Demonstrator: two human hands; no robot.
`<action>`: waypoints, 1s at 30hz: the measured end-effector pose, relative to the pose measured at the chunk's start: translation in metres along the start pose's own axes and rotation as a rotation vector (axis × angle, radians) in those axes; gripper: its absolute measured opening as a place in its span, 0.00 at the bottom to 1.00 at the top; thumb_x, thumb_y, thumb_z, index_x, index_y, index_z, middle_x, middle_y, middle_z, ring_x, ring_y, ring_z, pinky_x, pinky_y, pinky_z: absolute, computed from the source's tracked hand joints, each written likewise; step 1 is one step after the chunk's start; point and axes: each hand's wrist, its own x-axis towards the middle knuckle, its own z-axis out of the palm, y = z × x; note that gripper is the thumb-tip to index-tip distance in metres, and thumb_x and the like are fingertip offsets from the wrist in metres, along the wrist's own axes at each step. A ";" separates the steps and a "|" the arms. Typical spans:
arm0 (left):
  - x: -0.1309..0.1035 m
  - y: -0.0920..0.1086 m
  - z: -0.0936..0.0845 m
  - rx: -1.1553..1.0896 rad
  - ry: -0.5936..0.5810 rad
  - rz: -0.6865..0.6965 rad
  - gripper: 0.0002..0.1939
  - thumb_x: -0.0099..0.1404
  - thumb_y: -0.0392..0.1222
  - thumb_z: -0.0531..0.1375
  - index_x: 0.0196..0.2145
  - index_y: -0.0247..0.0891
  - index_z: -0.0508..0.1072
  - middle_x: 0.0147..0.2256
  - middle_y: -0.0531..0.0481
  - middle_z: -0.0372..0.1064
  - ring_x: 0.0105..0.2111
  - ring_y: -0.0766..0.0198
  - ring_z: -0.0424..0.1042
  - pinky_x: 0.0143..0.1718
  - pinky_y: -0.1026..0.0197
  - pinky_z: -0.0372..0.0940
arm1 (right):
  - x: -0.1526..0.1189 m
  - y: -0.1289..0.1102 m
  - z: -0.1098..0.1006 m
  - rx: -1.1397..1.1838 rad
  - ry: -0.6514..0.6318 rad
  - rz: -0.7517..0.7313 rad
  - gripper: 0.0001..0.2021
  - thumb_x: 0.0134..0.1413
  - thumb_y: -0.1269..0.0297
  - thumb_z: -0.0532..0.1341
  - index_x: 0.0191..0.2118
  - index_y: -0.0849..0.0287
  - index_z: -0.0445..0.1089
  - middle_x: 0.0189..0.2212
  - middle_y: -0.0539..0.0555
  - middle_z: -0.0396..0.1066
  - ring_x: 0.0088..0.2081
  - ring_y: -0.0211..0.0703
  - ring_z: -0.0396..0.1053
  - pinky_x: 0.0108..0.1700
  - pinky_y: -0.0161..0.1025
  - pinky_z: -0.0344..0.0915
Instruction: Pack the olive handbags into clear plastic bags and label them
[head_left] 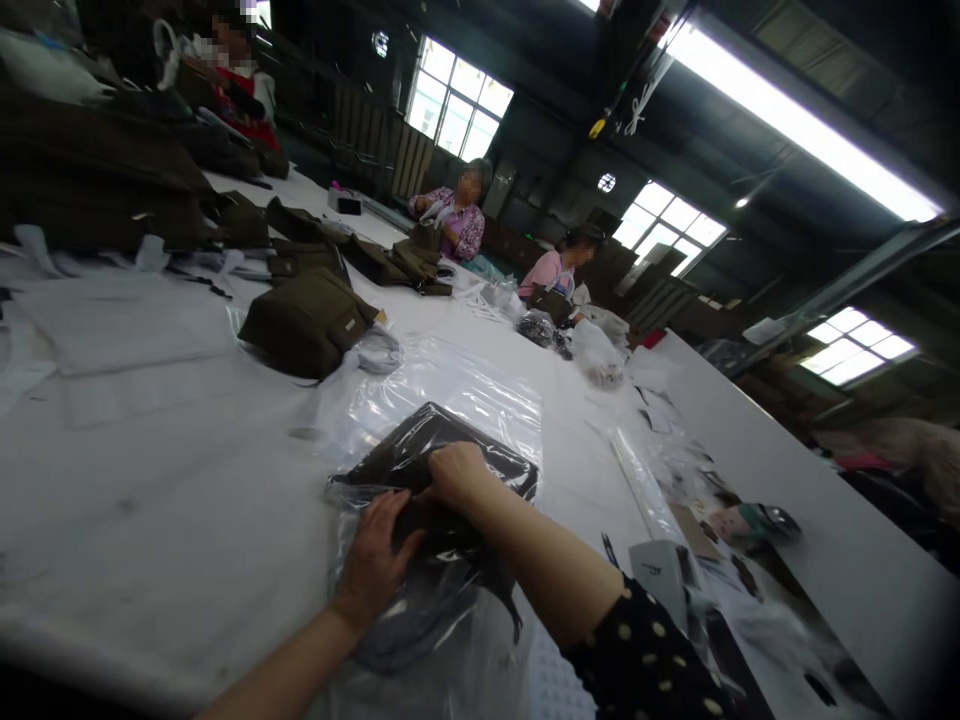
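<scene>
On the white flat tabletop (187, 520), a dark brown fabric bundle (499, 466) lies beneath both hands, partly under clear, shiny plastic film (450, 665). The left hand (379, 555) bends over its left side, thumb apart from fingers; the right hand's (459, 476) fingers curl together on top. I can't tell what either grips.

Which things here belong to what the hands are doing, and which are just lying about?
Seems part of the job:
dark item, with the left hand and right hand on it
clear plastic around it

Seems just lying about, untouched:
olive-brown bag
pale box-shaped thing
pink-and-green thing, blurred
</scene>
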 end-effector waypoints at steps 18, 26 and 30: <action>0.039 -0.007 -0.014 0.020 -0.265 0.161 0.22 0.67 0.48 0.48 0.54 0.36 0.63 0.55 0.41 0.60 0.58 0.50 0.54 0.58 0.44 0.54 | -0.208 0.030 0.146 0.285 0.560 -0.561 0.12 0.61 0.71 0.50 0.45 0.60 0.67 0.43 0.55 0.73 0.51 0.42 0.65 0.58 0.44 0.57; -0.060 0.023 -0.096 -0.175 -0.710 0.047 0.24 0.58 0.56 0.58 0.50 0.44 0.68 0.45 0.46 0.71 0.45 0.55 0.69 0.48 0.57 0.64 | -0.214 0.022 0.121 0.831 0.322 0.044 0.22 0.64 0.53 0.43 0.33 0.58 0.71 0.28 0.55 0.71 0.35 0.45 0.70 0.38 0.40 0.65; -0.065 0.024 -0.097 -0.261 -0.627 -0.451 0.21 0.67 0.52 0.44 0.30 0.40 0.72 0.28 0.51 0.72 0.32 0.62 0.71 0.36 0.63 0.65 | -0.211 0.004 0.100 1.148 0.188 0.136 0.22 0.62 0.50 0.47 0.32 0.59 0.71 0.28 0.54 0.73 0.33 0.44 0.71 0.38 0.39 0.65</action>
